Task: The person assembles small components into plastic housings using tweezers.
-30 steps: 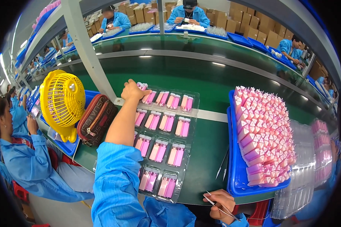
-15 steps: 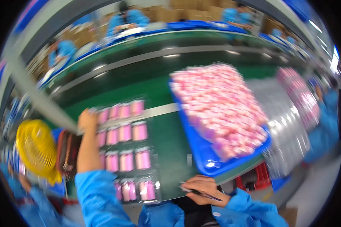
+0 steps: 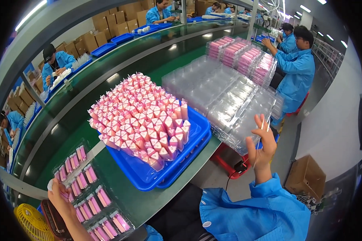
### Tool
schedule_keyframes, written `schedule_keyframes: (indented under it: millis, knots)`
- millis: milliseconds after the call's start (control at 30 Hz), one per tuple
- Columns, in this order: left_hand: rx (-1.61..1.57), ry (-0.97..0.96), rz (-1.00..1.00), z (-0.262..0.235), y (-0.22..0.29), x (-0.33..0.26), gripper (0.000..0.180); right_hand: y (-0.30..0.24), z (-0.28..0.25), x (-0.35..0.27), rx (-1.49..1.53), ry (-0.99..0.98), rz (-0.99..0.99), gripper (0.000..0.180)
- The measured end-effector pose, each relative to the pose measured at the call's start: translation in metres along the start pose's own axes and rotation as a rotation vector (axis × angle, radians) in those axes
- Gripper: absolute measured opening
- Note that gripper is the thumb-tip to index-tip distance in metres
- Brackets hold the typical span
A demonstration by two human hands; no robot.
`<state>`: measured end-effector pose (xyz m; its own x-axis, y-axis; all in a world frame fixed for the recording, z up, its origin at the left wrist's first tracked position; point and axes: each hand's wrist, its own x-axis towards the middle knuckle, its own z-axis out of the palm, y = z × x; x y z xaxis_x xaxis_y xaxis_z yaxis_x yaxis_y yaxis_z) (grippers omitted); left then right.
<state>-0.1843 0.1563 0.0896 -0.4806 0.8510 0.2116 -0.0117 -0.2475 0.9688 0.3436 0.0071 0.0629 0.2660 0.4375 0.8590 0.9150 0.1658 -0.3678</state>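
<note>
A clear plastic blister tray (image 3: 101, 185) lies at the left of the bench, its rows filled with pink tube-like pieces with pale ends. At its left edge, my left hand (image 3: 62, 201) is curled among these pieces, with something white at a fingertip; what it grips is partly hidden. My right hand (image 3: 263, 150) is raised at the right, by a stack of clear empty trays (image 3: 225, 98). Slim tweezers (image 3: 262, 127) are held between its fingers, some of which are stretched out. Between my hands, a blue bin (image 3: 147, 180) carries a heap of pink triangular tubes (image 3: 142, 120).
Filled trays (image 3: 241, 56) are stacked beyond the clear ones, near a seated co-worker (image 3: 295, 74). A yellow fan (image 3: 32, 223) and a dark brown case (image 3: 54, 221) are at the lower left. A red stool (image 3: 231, 164) and a cardboard box (image 3: 305, 176) stand at the right.
The view has swung to the right. My right hand, with the tweezers, has risen from the bench's near edge toward the clear trays. My left hand stays at the filled tray's left edge.
</note>
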Motion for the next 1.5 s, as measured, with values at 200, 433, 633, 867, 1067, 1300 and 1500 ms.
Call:
schedule_keyframes:
  millis: [200,433,633,867,1067,1300,1500]
  knots:
    - [0.125,-0.463,0.248,0.106,0.040,-0.157,0.014,0.036,-0.017,-0.027,-0.233,-0.192,0.034,0.023]
    - [0.053,-0.997,0.454,0.243,0.001,-0.254,0.029,0.031,-0.011,-0.012,-0.111,-0.136,0.092,0.014]
    - [0.112,-1.044,0.616,0.304,-0.047,-0.306,0.056,0.027,-0.014,-0.007,-0.075,-0.075,0.118,0.012]
    - [0.283,-1.060,0.680,0.314,-0.052,-0.316,0.061,0.030,-0.011,-0.005,-0.072,-0.018,0.141,0.013]
    - [0.123,-0.875,0.768,0.319,-0.055,-0.308,0.058,0.023,-0.013,0.003,-0.040,-0.026,0.171,0.013]
    - [0.301,-1.003,0.694,0.320,-0.033,-0.306,0.048,0.028,-0.016,0.008,0.006,0.028,0.194,0.015]
    - [-0.024,-0.843,0.791,0.329,-0.009,-0.297,0.037,0.049,-0.017,-0.027,0.539,0.356,0.439,0.006]
